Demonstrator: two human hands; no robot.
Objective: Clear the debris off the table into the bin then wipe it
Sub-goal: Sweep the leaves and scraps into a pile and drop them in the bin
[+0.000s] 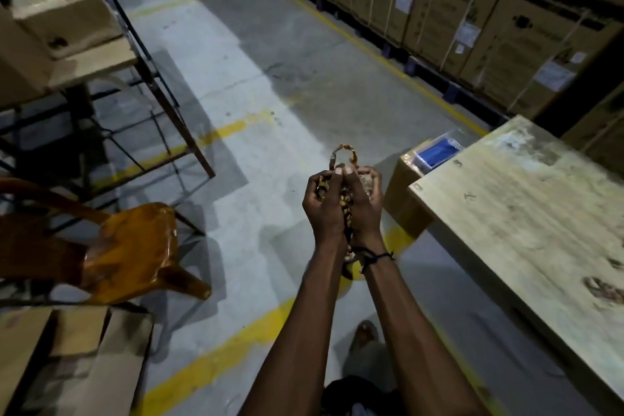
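My left hand [322,203] and my right hand [366,201] are cupped together over the floor, their fingers curled round a bundle of brown debris [347,209]. A curled strip of it sticks up above my fingertips. The wooden table [526,199] lies to my right, with a few scraps of debris [604,289] left near its right edge. A cardboard box bin [403,192] stands on the floor at the table's far corner, ahead of my hands and to the right. A blue item [435,154] lies on top of it.
An orange plastic chair [128,253] stands at my left. A metal-framed table [91,67] with boxes is at far left. Flattened cardboard [77,355] lies at lower left. Stacked cartons [472,0] line the back right. Yellow lines mark the concrete floor.
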